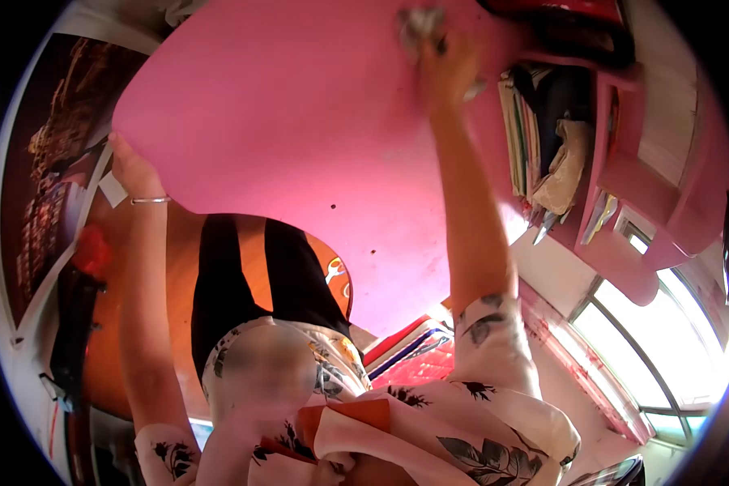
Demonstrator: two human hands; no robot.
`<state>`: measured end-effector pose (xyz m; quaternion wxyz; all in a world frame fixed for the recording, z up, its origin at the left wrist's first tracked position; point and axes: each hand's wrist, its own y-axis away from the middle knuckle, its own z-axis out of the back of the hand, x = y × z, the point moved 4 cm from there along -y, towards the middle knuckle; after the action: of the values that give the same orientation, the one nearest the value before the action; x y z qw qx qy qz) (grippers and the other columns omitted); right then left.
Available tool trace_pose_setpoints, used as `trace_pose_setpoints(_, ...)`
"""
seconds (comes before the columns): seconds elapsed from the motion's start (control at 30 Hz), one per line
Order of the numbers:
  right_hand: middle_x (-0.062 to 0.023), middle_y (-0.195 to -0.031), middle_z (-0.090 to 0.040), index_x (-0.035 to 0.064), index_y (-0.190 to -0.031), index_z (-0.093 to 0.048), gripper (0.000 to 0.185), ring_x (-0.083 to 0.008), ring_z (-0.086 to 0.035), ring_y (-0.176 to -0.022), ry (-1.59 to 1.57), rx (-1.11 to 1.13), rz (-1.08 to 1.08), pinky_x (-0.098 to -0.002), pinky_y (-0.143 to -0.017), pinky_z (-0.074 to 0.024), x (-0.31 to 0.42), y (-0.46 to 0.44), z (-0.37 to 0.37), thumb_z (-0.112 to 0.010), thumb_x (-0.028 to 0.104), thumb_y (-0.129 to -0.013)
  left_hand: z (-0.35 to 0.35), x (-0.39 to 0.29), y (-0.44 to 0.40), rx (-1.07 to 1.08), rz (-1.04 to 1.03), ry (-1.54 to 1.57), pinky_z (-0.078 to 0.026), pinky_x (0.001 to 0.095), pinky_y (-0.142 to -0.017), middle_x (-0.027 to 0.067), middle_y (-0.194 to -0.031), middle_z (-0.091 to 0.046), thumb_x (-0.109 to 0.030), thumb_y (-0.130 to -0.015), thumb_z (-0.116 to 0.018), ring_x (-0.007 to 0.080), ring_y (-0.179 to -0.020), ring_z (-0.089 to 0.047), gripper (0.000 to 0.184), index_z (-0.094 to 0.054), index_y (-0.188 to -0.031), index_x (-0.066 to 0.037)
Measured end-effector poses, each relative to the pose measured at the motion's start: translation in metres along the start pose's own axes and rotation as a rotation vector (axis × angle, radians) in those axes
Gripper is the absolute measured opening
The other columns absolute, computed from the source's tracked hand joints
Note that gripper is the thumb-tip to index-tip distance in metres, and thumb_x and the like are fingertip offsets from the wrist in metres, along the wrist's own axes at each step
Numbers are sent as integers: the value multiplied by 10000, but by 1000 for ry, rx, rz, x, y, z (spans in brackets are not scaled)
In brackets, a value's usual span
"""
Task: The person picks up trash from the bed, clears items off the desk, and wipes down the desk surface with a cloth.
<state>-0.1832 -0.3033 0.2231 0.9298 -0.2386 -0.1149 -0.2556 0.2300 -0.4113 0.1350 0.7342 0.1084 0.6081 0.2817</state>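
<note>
A cloth (420,26), greyish and crumpled, lies under the fingers of my right hand (449,71). This hand is closed on it and presses it to the far right part of a pink desk (283,121); motion blurs the fingers. At the desk's left edge, my left hand (134,172) grips the rim, with some fingers hidden. A bracelet circles that wrist. Just outside the left hand is a small white piece (112,188) that looks like paper. Two small dark holes show in the desktop near its curved front edge.
Right of the desk, pink shelves (616,174) hold books (520,134) and a beige bag-like item (562,166). A dark red object (571,24) stands at the back right. Scissors (334,270) lie below the front edge. A dark picture (53,162) hangs left; windows (648,332) are right.
</note>
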Motion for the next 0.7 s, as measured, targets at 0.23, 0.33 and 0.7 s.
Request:
trace_pose_setpoints(0.23,-125,-786,-580,58,-779,-638,163,-304,-552,-759,-47,223,172,-424,-693,-434,31,128,55,-676,53,-621,-6,4,-5,50,-225,115,-482,299,-805,106,-1066,-606,-475,-952,-357,189,-918,-597,589,-548,-1151,45)
trace_pose_setpoints(0.33,-139,-809,-571,68,-804,-654,145,-345,-533,-782,24,303,-81,-448,-688,-431,-2,80,30,-668,83,-660,-3,6,-2,32,-240,105,-482,299,-806,108,-1061,-611,-466,-953,-360,198,-914,-601,566,-551,-1162,23)
trace_pose_setpoints(0.7,-128,-828,-570,78,-834,-643,200,-321,-535,-819,105,331,90,-439,-723,-426,33,86,41,-705,136,-653,-4,1,2,20,-152,51,-484,296,-805,96,-1031,-634,-433,-964,-344,187,-895,-609,536,-583,-1112,24)
